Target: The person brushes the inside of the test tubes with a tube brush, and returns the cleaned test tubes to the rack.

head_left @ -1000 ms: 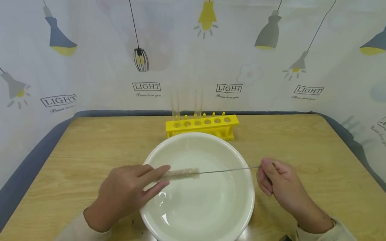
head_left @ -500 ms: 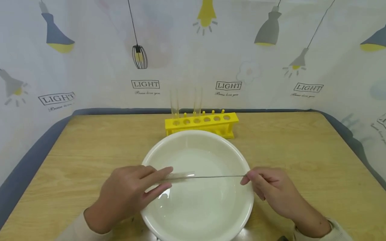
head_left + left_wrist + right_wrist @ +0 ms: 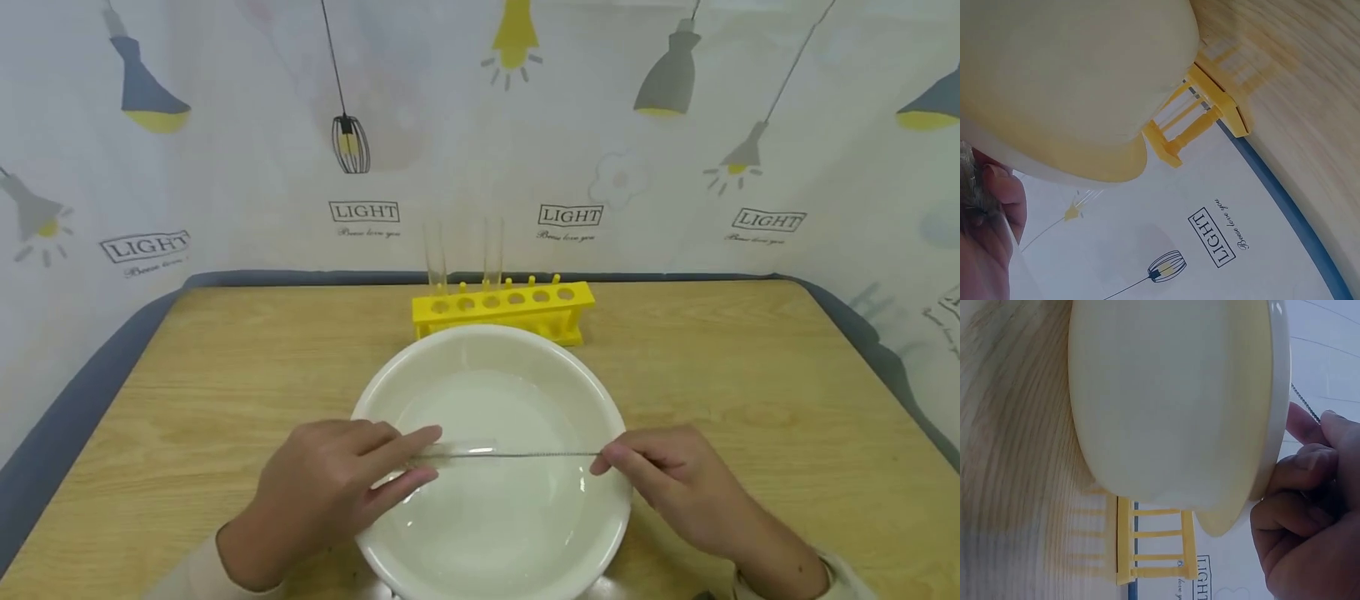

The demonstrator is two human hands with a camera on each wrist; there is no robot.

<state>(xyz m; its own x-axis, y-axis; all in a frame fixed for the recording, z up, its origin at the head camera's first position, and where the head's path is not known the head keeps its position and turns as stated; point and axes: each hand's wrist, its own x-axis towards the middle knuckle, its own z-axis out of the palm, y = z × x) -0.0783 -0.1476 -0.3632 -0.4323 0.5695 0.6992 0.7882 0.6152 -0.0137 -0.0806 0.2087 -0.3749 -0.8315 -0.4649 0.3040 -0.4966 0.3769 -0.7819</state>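
My left hand point(image 3: 326, 492) grips a clear test tube point(image 3: 472, 448) that lies sideways over a white basin point(image 3: 491, 533); its fingers hide the tube's closed end. A thin twisted wire handle point(image 3: 543, 454) runs out of the tube's mouth to the right. My right hand point(image 3: 682, 483) pinches that wire between thumb and forefinger at the basin's right rim. In the left wrist view, the brush bristles point(image 3: 972, 184) show inside the tube beside the left hand point(image 3: 991, 250). The right wrist view shows the right hand point(image 3: 1316, 512) with its other fingers curled against the basin's side.
A yellow test tube rack point(image 3: 502, 308) stands just behind the basin, with two clear tubes point(image 3: 492, 254) upright in it. The wooden table point(image 3: 225, 375) extends to both sides. Behind it hangs a cloth point(image 3: 450, 108) printed with lamps.
The right hand has moved left with the wire, and the bristles that showed at the tube's mouth have gone deeper inside. Both hands have come slightly lower in the head view.
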